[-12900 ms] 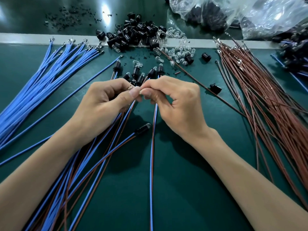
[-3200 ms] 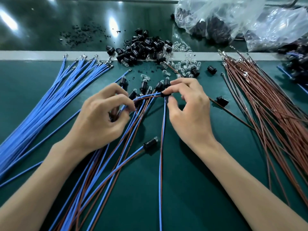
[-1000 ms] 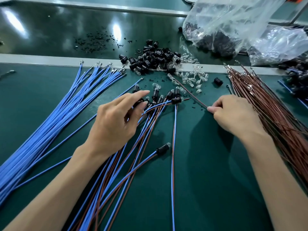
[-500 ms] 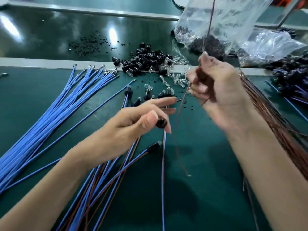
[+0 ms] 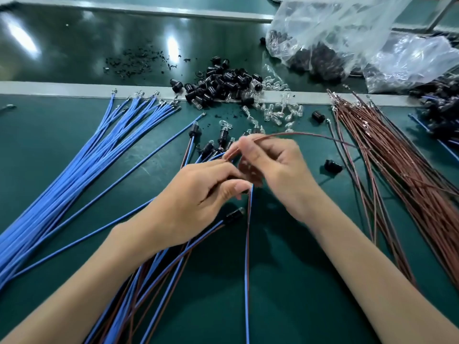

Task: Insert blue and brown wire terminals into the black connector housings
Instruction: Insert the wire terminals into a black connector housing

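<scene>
Feeding one brown wire (image 5: 298, 133) toward a housing looks like the step in hand. The right hand (image 5: 278, 175) pinches that wire near its tip, finger and thumb curled on it. The left hand (image 5: 196, 194) has its fingers curled tight. It is likely holding a black housing, but the fingers and blur hide it, so I cannot tell.

Both hands work above the table (image 5: 298, 281), on the near side of the pile of black housings (image 5: 223, 80).

The wire's long axis runs roughly crosswise. Its tip points left toward the curled fingers. Its tail arcs off to the right of the pile, into the brown bundle (image 5: 409, 175).

To do it well:
- Grip close behind the terminal.
- Square it to the cavity mouth.
- Push straight along the wire's axis without kinking it.
- Steady the housing against the push.
</scene>
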The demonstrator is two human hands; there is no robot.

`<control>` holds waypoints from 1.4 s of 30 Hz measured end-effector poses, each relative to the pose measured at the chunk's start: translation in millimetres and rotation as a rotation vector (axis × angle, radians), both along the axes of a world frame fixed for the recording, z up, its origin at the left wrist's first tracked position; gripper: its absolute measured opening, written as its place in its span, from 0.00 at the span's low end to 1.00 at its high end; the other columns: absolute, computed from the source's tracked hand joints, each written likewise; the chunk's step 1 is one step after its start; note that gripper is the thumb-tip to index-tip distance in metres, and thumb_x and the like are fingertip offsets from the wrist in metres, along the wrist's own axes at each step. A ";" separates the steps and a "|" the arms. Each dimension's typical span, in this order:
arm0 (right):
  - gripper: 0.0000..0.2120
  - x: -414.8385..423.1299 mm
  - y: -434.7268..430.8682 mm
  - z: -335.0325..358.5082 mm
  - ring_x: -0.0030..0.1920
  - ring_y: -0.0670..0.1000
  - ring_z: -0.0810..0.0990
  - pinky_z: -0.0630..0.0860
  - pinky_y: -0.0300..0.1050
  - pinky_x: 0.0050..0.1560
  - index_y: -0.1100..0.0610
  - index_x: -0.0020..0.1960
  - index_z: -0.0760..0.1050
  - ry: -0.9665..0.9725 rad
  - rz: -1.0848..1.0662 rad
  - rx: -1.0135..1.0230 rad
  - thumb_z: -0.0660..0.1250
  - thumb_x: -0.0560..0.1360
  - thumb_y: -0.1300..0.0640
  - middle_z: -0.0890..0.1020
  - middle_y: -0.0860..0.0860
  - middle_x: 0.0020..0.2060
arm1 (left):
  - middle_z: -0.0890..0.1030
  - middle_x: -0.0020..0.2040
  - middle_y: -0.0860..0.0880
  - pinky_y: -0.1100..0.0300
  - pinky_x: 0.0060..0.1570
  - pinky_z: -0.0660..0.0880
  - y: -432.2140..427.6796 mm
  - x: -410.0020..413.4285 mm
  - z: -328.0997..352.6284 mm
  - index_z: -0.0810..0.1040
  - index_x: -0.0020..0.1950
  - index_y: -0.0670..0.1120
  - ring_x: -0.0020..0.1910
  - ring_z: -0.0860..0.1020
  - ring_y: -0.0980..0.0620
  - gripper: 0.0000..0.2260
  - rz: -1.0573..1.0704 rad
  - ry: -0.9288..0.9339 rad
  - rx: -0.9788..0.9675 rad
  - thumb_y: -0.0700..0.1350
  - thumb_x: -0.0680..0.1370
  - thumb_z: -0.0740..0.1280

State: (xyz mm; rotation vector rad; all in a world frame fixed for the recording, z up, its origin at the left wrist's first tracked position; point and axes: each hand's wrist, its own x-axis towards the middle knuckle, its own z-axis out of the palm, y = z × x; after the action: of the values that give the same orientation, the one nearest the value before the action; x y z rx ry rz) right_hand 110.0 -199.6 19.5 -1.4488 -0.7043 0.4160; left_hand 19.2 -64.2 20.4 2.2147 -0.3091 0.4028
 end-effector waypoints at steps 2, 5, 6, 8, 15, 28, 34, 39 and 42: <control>0.13 2.9 0.0 1.7 0.26 0.45 0.73 0.67 0.34 0.26 0.60 0.42 0.77 0.040 -0.122 0.090 0.59 0.79 0.55 0.79 0.48 0.29 | 0.78 0.38 0.46 0.63 0.38 0.71 3.3 0.9 -2.8 0.80 0.46 0.39 0.35 0.74 0.51 0.16 0.033 -0.013 -0.027 0.50 0.79 0.60; 0.13 9.1 -5.0 3.2 0.27 0.47 0.75 0.69 0.37 0.28 0.58 0.41 0.73 0.111 -0.230 0.213 0.56 0.80 0.56 0.82 0.50 0.33 | 0.78 0.39 0.46 0.62 0.38 0.71 4.3 1.6 -5.6 0.80 0.47 0.39 0.36 0.75 0.50 0.14 0.075 -0.051 -0.055 0.48 0.79 0.60; 0.12 6.8 -4.6 2.4 0.28 0.46 0.75 0.69 0.37 0.29 0.57 0.41 0.73 0.088 -0.225 0.192 0.57 0.80 0.56 0.82 0.49 0.33 | 0.78 0.39 0.47 0.64 0.38 0.71 2.9 1.8 -6.0 0.80 0.47 0.38 0.36 0.74 0.51 0.14 0.078 -0.065 -0.046 0.48 0.79 0.60; 0.08 -0.7 -0.3 0.4 0.31 0.44 0.76 0.70 0.36 0.31 0.54 0.42 0.75 -0.051 -0.167 0.056 0.61 0.78 0.54 0.82 0.46 0.35 | 0.77 0.40 0.51 0.71 0.39 0.69 -0.9 1.8 -6.9 0.80 0.47 0.37 0.36 0.73 0.57 0.16 0.072 -0.091 -0.007 0.48 0.79 0.61; 0.09 -8.8 4.8 2.0 0.34 0.43 0.79 0.72 0.34 0.36 0.56 0.44 0.76 -0.276 -0.213 -0.001 0.59 0.79 0.60 0.79 0.48 0.40 | 0.78 0.36 0.55 0.69 0.34 0.71 2.3 1.7 -8.0 0.80 0.48 0.40 0.30 0.77 0.58 0.12 0.155 -0.119 -0.076 0.48 0.78 0.63; 0.08 -13.2 6.8 -7.8 0.37 0.47 0.83 0.77 0.36 0.38 0.51 0.48 0.73 -0.243 -0.230 0.065 0.63 0.78 0.64 0.83 0.49 0.38 | 0.78 0.36 0.50 0.70 0.35 0.70 4.8 2.8 -8.4 0.79 0.47 0.49 0.31 0.74 0.58 0.07 0.269 -0.079 -0.209 0.40 0.72 0.72; 0.07 -12.7 6.2 -5.7 0.44 0.49 0.84 0.79 0.45 0.46 0.48 0.47 0.74 -0.288 -0.277 0.055 0.65 0.78 0.60 0.85 0.50 0.42 | 0.75 0.41 0.46 0.69 0.38 0.69 6.5 4.9 -9.4 0.79 0.53 0.49 0.36 0.73 0.57 0.08 0.263 -0.084 -0.157 0.41 0.74 0.70; 0.06 -12.2 6.4 -5.1 0.46 0.52 0.83 0.79 0.52 0.44 0.50 0.47 0.76 -0.347 -0.321 0.110 0.66 0.77 0.61 0.83 0.50 0.45 | 0.78 0.44 0.49 0.68 0.41 0.73 7.8 6.2 -9.4 0.79 0.57 0.46 0.38 0.76 0.58 0.11 0.277 -0.085 -0.134 0.40 0.75 0.70; 0.07 -12.4 6.4 -5.0 0.43 0.48 0.84 0.79 0.44 0.43 0.50 0.47 0.76 -0.338 -0.320 0.138 0.67 0.76 0.62 0.83 0.50 0.41 | 0.82 0.43 0.50 0.67 0.44 0.75 7.4 5.2 -10.1 0.80 0.55 0.47 0.39 0.79 0.55 0.11 0.290 -0.052 -0.159 0.42 0.73 0.71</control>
State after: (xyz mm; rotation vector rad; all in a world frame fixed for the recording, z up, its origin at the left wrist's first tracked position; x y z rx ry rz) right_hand 97.7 -193.3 14.4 -1.4838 -0.7355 -0.1270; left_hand 24.4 -56.8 10.3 2.0987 0.0194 0.6207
